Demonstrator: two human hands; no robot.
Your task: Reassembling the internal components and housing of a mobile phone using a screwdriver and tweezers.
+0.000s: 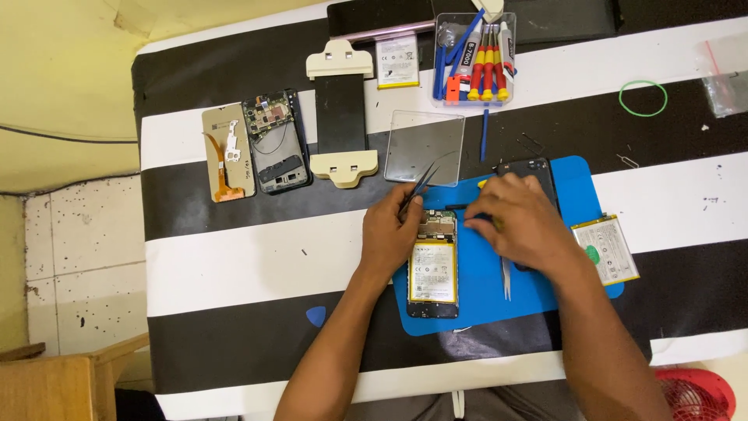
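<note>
An opened phone (433, 269) with a yellow-edged battery lies on a blue work mat (483, 296). My left hand (392, 234) rests on the phone's left edge and grips black tweezers (421, 182) that point up and to the right. My right hand (520, 222) presses down just right of the phone's top, holding a small blue and yellow tool (481, 218); most of the tool is hidden under the fingers. A black back cover (523, 166) lies under and behind that hand. Silver tweezers (506, 279) lie on the mat below it.
A second stripped phone (275, 140), a gold panel with flex cable (226, 152), a black screen in cream clamps (340, 113), a clear plate (425, 136), a loose battery (606, 249), a tool box (474, 58), a green rubber band (643, 98) and a blue pick (315, 316) lie on the striped table.
</note>
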